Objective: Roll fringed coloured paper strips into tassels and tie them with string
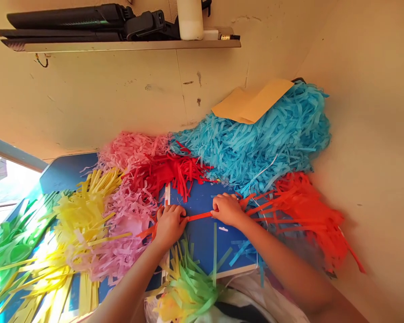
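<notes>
An orange-red paper strip (pixel 199 216) is stretched level between my two hands, above a blue table (pixel 202 244). My left hand (pixel 171 222) is closed on its left end, and more orange paper trails out past that hand. My right hand (pixel 226 209) pinches the other end, fingers curled. Beyond my right hand lies a heap of orange-red paper fringe (pixel 305 213), with loose strips reaching back toward the hand. Lilac shredded paper (pixel 131 224) lies close to my left hand. A green and yellow paper tassel (pixel 191 287) rests near my lap.
Shredded paper in blue (pixel 269 143), pink (pixel 131 148), red (pixel 164 172), yellow (pixel 84 206) and green (pixel 13 233) covers much of the table. An orange-tan sheet (pixel 252 101) lies on the blue heap. A wall shelf (pixel 128 46) holds black items and a white bottle (pixel 190 20).
</notes>
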`<state>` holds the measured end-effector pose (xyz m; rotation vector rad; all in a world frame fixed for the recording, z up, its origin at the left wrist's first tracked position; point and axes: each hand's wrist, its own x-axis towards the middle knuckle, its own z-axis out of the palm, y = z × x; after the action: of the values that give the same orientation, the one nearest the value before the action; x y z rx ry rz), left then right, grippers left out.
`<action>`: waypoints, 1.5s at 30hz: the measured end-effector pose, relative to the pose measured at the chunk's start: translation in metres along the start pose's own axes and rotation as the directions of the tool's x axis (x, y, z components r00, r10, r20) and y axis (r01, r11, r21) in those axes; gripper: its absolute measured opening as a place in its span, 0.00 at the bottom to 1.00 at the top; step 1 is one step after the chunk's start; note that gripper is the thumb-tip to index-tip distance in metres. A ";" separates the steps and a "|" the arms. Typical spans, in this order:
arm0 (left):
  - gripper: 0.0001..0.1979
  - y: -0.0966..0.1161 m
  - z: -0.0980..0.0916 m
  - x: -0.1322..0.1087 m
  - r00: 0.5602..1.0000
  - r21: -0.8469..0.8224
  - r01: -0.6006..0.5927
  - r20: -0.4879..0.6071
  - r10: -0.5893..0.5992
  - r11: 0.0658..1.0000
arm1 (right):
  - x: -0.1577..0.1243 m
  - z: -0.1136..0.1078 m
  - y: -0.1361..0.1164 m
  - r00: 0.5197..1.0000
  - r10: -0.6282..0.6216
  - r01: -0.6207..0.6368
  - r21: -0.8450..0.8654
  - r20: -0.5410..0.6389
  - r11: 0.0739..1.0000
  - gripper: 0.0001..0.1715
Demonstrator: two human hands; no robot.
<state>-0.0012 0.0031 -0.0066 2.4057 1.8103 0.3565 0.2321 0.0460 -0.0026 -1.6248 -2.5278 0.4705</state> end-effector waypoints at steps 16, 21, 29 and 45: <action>0.06 0.022 0.000 0.010 0.940 0.143 -0.332 -0.029 0.340 0.932 | 0.012 0.006 -0.009 0.921 -0.390 0.386 -0.130 -0.007 0.913 0.08; 0.09 0.022 0.004 0.011 0.945 0.138 -0.307 -0.069 0.319 0.942 | 0.013 0.006 -0.005 0.940 -0.341 0.339 -0.069 -0.014 0.938 0.06; 0.11 0.019 0.007 0.010 0.933 0.140 -0.329 -0.107 0.345 0.934 | 0.008 0.003 -0.007 0.946 -0.320 0.318 -0.059 -0.041 0.946 0.07; 0.10 0.010 0.012 -0.006 0.924 0.123 -0.302 -0.208 0.322 0.945 | -0.013 0.023 -0.001 0.842 -0.485 0.404 -0.319 -0.238 0.857 0.10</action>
<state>0.0098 -0.0046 -0.0161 2.8260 1.5417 0.6140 0.2311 0.0292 -0.0230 -0.9914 -2.6683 -0.1603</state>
